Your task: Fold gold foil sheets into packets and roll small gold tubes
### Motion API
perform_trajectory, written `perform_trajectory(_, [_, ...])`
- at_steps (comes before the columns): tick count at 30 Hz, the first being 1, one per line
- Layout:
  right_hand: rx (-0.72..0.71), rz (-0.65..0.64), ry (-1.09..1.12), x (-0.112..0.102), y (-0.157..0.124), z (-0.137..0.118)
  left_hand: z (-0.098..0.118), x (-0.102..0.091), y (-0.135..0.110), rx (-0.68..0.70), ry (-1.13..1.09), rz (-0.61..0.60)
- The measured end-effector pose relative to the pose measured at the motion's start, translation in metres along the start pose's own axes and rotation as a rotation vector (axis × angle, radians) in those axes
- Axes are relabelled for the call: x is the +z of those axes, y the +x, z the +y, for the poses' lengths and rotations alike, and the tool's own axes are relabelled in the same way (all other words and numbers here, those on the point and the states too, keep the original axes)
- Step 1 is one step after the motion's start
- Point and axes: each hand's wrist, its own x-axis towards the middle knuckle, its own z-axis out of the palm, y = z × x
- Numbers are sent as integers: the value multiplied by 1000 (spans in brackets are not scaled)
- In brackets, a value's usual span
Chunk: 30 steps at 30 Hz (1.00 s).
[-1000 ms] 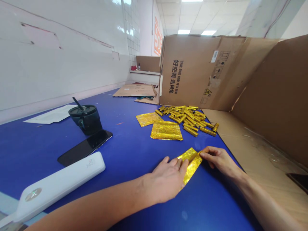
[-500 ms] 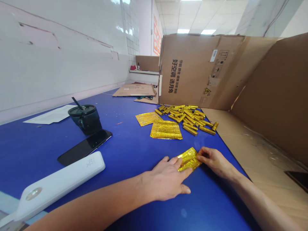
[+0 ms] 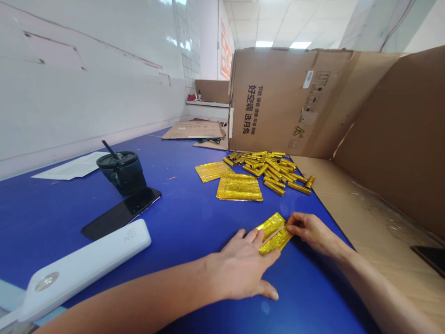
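Observation:
A gold foil sheet (image 3: pixel 274 231), partly folded, lies on the blue table (image 3: pixel 187 222) in front of me. My left hand (image 3: pixel 243 266) lies flat with its fingers stretched out, fingertips pressing the foil's left side. At the foil's right end my right hand (image 3: pixel 309 229) pinches its edge. Two flat stacks of gold foil sheets (image 3: pixel 239 187) lie further back. Behind them sits a pile of several rolled gold foil sticks (image 3: pixel 271 168).
A dark cup with a straw (image 3: pixel 121 170), a black phone (image 3: pixel 121 212) and a white oblong device (image 3: pixel 79 269) lie at the left. A big opened cardboard box (image 3: pixel 313 106) walls the back and right; its flap (image 3: pixel 365 213) covers the table's right side. White paper (image 3: pixel 73 168) lies far left.
The foil sheet was longer and flatter a second ago; it is now folded shorter. My left hand slid forward onto it, my right hand stayed at its right end.

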Motion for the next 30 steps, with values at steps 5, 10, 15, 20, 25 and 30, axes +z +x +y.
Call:
perform_trajectory(5, [-6, 1, -22, 2, 2, 3, 2, 2, -1, -5, 1, -5])
perform_trajectory(10, [3, 29, -92, 3, 4, 2, 2, 1, -1, -20, -15, -13])
perform_trajectory(15, [43, 123, -222, 2, -2, -4, 4, 2, 0, -30, -15, -14])
perform_trajectory(20, [-79, 281, -568, 8, -8, -17, 2, 6, 0, -15, -15, 31])
perform_trajectory(25, [-223, 139, -647, 19, -10, -31, 6, 6, 0, -34, -24, 18])
perform_trajectory(30, [-212, -10, -518, 19, -7, -25, 30, 6, -4, -98, -40, -67])
